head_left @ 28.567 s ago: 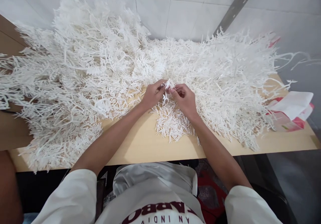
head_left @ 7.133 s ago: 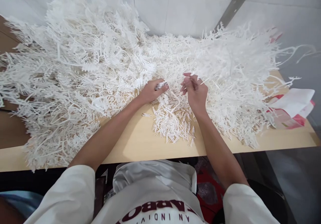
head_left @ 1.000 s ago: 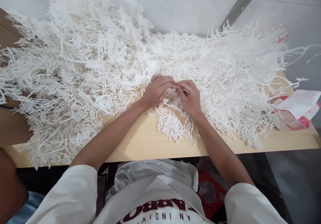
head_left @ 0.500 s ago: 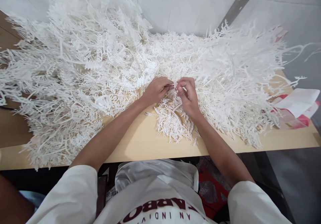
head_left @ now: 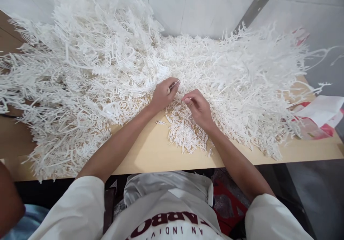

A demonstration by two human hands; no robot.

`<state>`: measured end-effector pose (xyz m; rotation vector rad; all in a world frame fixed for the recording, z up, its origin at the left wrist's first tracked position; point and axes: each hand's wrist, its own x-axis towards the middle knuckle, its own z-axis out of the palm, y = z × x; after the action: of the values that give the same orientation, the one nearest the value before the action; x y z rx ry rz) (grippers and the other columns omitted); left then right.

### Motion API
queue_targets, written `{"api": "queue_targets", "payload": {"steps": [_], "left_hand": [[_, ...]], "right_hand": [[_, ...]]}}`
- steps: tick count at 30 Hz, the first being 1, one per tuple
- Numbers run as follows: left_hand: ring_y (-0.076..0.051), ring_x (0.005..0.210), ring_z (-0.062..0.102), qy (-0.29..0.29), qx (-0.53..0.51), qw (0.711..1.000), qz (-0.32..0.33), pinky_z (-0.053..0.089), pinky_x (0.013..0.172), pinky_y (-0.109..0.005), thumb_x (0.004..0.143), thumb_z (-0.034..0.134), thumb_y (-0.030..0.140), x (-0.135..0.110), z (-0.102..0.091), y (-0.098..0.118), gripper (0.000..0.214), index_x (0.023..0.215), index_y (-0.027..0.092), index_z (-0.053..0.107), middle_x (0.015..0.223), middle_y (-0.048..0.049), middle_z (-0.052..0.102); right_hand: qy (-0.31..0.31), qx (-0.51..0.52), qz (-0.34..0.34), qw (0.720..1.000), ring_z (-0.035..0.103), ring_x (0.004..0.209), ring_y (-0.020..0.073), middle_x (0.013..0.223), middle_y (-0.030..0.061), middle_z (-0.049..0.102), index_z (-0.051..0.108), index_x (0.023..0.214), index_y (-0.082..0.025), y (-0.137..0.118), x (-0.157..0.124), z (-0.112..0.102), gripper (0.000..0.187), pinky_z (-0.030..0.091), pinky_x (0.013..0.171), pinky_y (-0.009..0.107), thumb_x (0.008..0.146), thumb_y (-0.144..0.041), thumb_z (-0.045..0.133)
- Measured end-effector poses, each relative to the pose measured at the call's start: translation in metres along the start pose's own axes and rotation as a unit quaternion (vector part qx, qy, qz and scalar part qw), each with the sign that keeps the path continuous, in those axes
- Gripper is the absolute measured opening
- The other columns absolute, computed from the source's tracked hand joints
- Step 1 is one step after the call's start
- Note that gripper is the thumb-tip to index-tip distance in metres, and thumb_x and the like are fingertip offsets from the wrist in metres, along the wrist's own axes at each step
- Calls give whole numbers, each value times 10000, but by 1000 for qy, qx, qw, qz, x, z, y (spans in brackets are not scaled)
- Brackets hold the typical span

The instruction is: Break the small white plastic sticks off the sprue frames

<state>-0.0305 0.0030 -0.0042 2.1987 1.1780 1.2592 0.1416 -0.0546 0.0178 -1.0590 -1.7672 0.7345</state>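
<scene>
My left hand [head_left: 166,93] is closed with thumb and fingers pinched on a thin white branched plastic piece [head_left: 174,84], only partly visible between the fingertips. Just right of it and slightly nearer to me, my right hand [head_left: 198,107] is closed too, thumb against the index finger; what it pinches, if anything, is too small to make out. Below both hands lies a small heap of short white plastic sprigs [head_left: 184,134]. Around and behind them spreads a large mass of white branched plastic pieces [head_left: 113,60].
The pile covers much of the wooden table [head_left: 153,150] and reaches the tiled wall [head_left: 204,8]. A red and white plastic bag [head_left: 319,118] lies at the right end. Another person's arm [head_left: 9,200] shows at the lower left edge.
My hands have moved apart a little: the left slightly left and farther away, the right down towards me, its fingers more curled. The other person's arm shows more at the lower left.
</scene>
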Motion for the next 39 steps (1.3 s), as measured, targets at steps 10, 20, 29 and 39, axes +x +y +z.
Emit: {"api": "queue_targets", "payload": {"steps": [10, 20, 29, 39], "left_hand": [[-159, 796, 577, -64, 38, 993, 93, 435, 793, -325, 976, 396, 475, -6, 1, 6, 303, 980, 216, 554, 877, -45, 646], [-158, 704, 559, -59, 103, 985, 123, 401, 749, -338, 984, 367, 380, -5, 10, -3, 317, 856, 214, 605, 738, -30, 639], [-105, 530, 411, 35, 18, 998, -39, 348, 561, -271, 985, 372, 466, -2, -4, 1, 342, 798, 218, 517, 607, 24, 521], [-115, 649, 536, -34, 56, 992, 109, 418, 640, -260, 996, 335, 436, -7, 0, 3, 326, 948, 191, 544, 730, -11, 597]], "right_hand": [[62, 39, 101, 992, 623, 583, 92, 719, -37, 665, 606, 971, -247, 15, 6, 1, 314, 512, 530, 230, 843, -534, 626], [28, -76, 22, 996, 523, 543, 104, 603, -69, 554, 531, 1185, -280, 7, 1, -4, 293, 452, 561, 272, 956, -456, 485], [-124, -111, -246, 955, 593, 673, 88, 791, -34, 659, 544, 1026, -264, -10, -20, 17, 153, 490, 619, 223, 945, -155, 473], [45, -133, 11, 990, 617, 713, 99, 935, 18, 688, 663, 1063, -253, 8, 5, -5, 295, 502, 657, 241, 923, -482, 541]]}}
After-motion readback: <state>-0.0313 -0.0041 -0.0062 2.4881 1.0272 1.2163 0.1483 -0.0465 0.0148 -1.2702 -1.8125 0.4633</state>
